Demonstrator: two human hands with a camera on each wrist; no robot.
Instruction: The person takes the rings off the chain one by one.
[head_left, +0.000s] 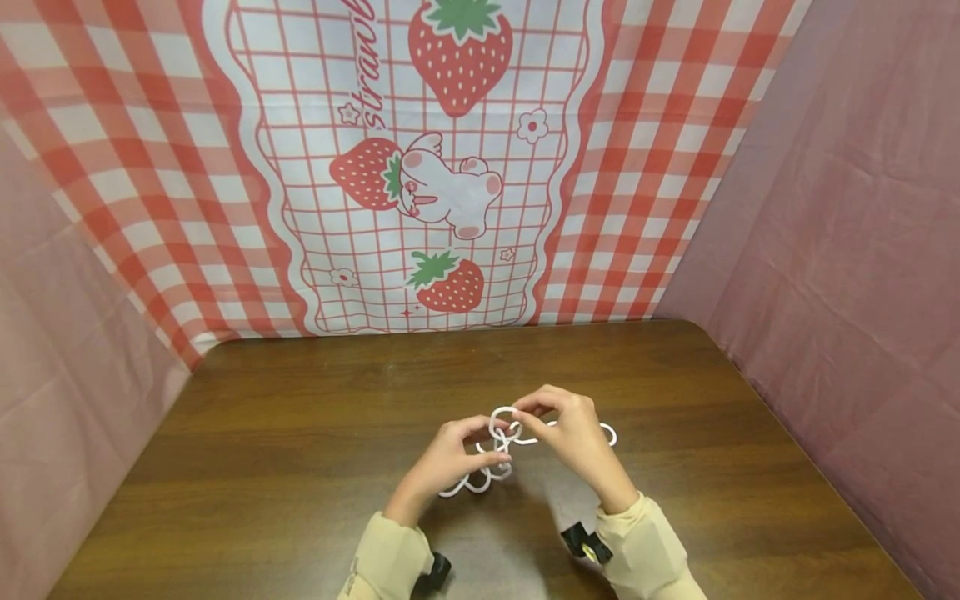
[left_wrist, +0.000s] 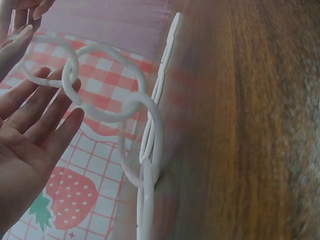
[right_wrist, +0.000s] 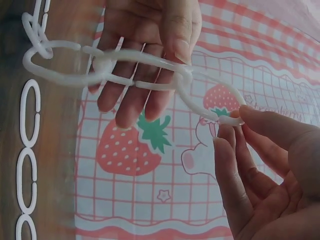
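White plastic chain links (head_left: 492,422) are joined between my two hands above the table. My right hand (head_left: 570,429) pinches the end link (right_wrist: 192,103) between thumb and fingertips. My left hand (head_left: 450,454) has its thumb against the link beside it and its fairly straight fingers behind, so the links pass between them. From there several more links (left_wrist: 161,135) hang down toward the tabletop. A row of white links (right_wrist: 18,182) lies on the wood, and part of it shows past my right hand. In the head view my fingers hide some of the links.
Under the hands is a brown wooden table (head_left: 300,408) with rounded far corners. A red-and-white checked cloth with strawberries (head_left: 450,287) hangs along its far edge. Pink cloth walls (head_left: 847,250) stand on both sides. Dark wrist devices (head_left: 587,543) sit at the cream sleeves.
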